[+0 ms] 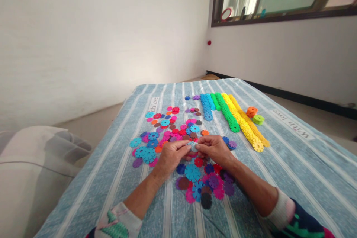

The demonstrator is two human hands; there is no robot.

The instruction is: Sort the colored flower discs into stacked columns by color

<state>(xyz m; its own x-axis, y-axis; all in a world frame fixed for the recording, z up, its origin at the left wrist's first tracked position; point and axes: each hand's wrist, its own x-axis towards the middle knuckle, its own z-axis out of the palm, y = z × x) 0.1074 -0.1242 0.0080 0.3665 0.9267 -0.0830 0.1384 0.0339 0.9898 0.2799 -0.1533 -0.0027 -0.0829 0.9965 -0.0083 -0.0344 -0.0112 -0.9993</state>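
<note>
A pale blue notched plastic disc [192, 145] is pinched between my two hands above the pile. My left hand [172, 156] grips its left edge with thumb and fingers, and my right hand [216, 150] grips the right edge. Below and around them lie loose discs [192, 172] in light blue, pink, purple, red, brown and black. More mixed discs [146, 153] spread out to the left of my left hand. A few dark blue and purple discs [231, 144] lie just beyond my right hand.
Overlapping rows of discs run along the cloth: blue [206, 108], green [228, 118] and yellow [248, 132]. Small orange [251, 111] and lime [258, 119] piles lie right of them. Everything rests on a striped blue cloth [111, 156]. A covered seat [36, 163] stands at left.
</note>
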